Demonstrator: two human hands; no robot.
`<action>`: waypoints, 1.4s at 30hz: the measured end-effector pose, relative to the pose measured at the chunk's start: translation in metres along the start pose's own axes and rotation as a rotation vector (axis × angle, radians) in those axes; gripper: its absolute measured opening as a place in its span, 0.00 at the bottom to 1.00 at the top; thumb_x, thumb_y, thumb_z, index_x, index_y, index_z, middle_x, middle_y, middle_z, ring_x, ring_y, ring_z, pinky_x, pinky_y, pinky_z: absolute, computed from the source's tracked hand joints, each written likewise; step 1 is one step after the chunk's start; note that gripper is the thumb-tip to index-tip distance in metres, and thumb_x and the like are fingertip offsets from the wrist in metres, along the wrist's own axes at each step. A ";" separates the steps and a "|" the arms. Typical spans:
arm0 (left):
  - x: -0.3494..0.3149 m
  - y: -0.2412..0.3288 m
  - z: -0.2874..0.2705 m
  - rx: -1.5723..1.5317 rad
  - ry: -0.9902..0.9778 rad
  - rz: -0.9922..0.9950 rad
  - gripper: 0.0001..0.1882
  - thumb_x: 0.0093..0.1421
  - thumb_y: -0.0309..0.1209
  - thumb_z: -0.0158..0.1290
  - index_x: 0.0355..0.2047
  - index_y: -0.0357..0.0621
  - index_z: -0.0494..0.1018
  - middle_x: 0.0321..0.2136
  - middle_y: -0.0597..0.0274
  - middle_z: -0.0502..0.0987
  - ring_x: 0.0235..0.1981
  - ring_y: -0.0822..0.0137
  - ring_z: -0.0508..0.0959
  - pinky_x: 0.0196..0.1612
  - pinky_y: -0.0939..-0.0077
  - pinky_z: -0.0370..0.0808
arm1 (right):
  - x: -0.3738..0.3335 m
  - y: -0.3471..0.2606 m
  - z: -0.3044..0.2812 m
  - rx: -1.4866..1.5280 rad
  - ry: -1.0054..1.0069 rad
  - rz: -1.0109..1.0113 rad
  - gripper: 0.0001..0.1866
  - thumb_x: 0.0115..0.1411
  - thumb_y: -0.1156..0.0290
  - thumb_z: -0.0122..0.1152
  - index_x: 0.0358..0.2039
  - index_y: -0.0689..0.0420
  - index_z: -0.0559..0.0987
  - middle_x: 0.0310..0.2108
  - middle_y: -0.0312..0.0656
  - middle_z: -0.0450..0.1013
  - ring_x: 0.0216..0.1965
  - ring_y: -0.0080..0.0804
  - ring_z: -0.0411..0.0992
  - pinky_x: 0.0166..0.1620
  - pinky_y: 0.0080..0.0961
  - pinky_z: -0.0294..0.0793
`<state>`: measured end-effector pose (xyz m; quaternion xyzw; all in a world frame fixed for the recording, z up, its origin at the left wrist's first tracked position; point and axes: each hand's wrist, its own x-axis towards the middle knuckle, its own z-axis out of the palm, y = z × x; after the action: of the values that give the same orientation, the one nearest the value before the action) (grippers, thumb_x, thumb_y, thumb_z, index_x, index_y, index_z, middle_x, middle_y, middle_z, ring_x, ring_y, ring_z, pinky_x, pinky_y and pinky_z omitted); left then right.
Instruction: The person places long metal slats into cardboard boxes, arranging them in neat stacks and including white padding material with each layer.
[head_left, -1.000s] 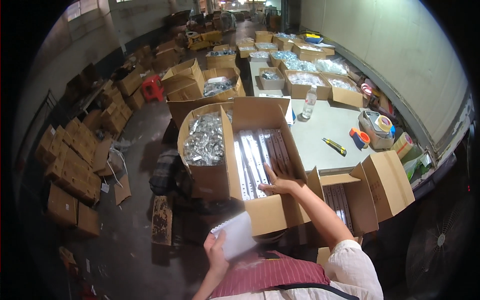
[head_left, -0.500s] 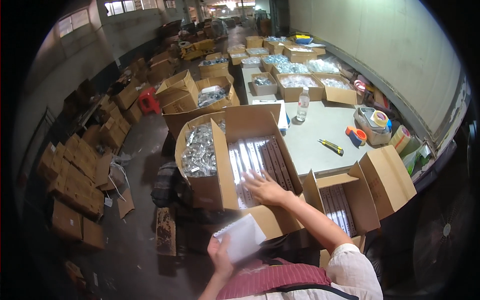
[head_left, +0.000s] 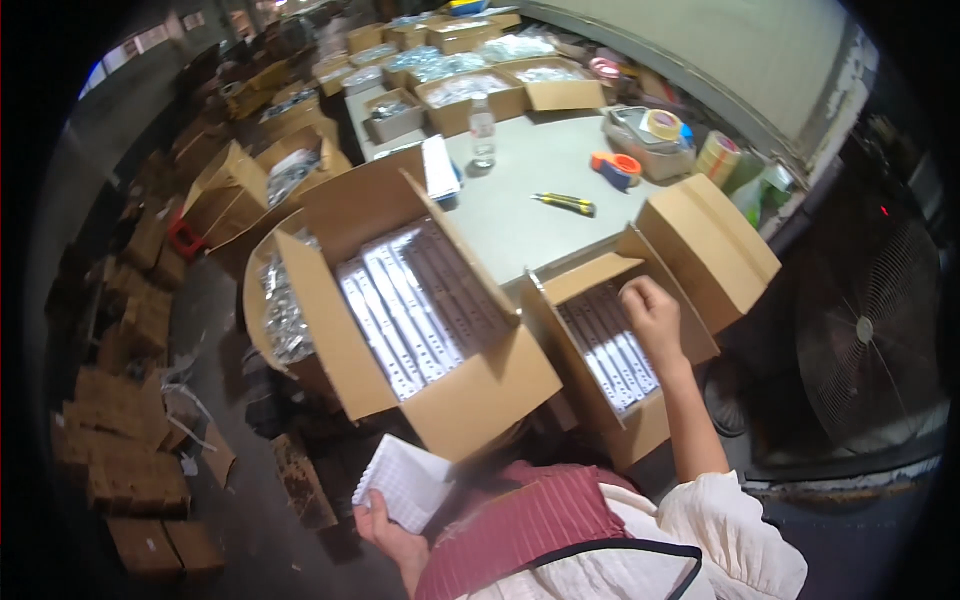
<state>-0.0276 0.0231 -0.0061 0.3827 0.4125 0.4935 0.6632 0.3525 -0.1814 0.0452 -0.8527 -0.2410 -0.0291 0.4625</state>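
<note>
My left hand (head_left: 390, 535) is closed on a spiral-topped paper notepad (head_left: 405, 485), held low in front of the larger carton (head_left: 335, 345). In that carton lie rows of long perforated metal rails (head_left: 398, 320), some shiny and some in shade. Over the smaller carton (head_left: 690, 300) on the right hovers my right hand (head_left: 655, 318), its fingers curled in and nothing sticking out of them. More shiny perforated rails (head_left: 610, 350) fill this carton, partly hidden behind the hand and wrist.
A pale table (head_left: 510, 215) bears a water bottle (head_left: 482, 132), a yellow-black utility knife (head_left: 565, 204), an orange-blue tape dispenser (head_left: 616, 170) and cartons of bagged parts (head_left: 470, 90). A large fan (head_left: 865, 330) stands at right. Stacked cartons (head_left: 135, 440) line the left floor.
My right hand has left the rails in the larger carton, moved right over the smaller one and curled its fingers. The view has swung right. The notepad stays in my left hand.
</note>
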 end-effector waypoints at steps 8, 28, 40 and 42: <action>0.011 0.014 0.018 0.108 -0.118 -0.111 0.18 0.66 0.35 0.52 0.52 0.37 0.70 0.50 0.55 0.74 0.51 0.59 0.74 0.54 0.65 0.71 | -0.099 0.142 0.060 -0.569 -0.577 0.019 0.10 0.54 0.69 0.58 0.34 0.62 0.74 0.34 0.55 0.76 0.40 0.59 0.75 0.43 0.50 0.76; 0.034 0.018 0.015 0.175 -0.092 0.016 0.17 0.65 0.32 0.46 0.51 0.39 0.72 0.45 0.58 0.78 0.45 0.63 0.78 0.49 0.69 0.74 | -0.111 0.075 -0.014 0.225 -0.254 0.449 0.26 0.46 0.63 0.73 0.41 0.67 0.75 0.28 0.44 0.73 0.30 0.32 0.73 0.34 0.29 0.73; 0.029 0.020 0.026 0.003 -0.176 0.048 0.12 0.66 0.27 0.52 0.47 0.33 0.73 0.42 0.55 0.79 0.41 0.66 0.80 0.48 0.73 0.74 | -0.085 -0.120 0.071 0.852 -0.728 0.214 0.31 0.52 0.63 0.72 0.52 0.64 0.71 0.36 0.42 0.74 0.38 0.28 0.74 0.40 0.24 0.75; 0.024 0.028 0.030 0.012 -0.180 0.088 0.12 0.67 0.29 0.51 0.46 0.34 0.72 0.42 0.55 0.79 0.41 0.66 0.80 0.49 0.72 0.74 | -0.062 -0.123 0.125 0.792 -0.701 0.158 0.30 0.54 0.60 0.70 0.52 0.66 0.72 0.39 0.49 0.76 0.39 0.33 0.75 0.43 0.28 0.75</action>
<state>-0.0048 0.0489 0.0263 0.4474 0.3369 0.4832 0.6730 0.2218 -0.0490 0.0523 -0.5869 -0.3086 0.3856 0.6416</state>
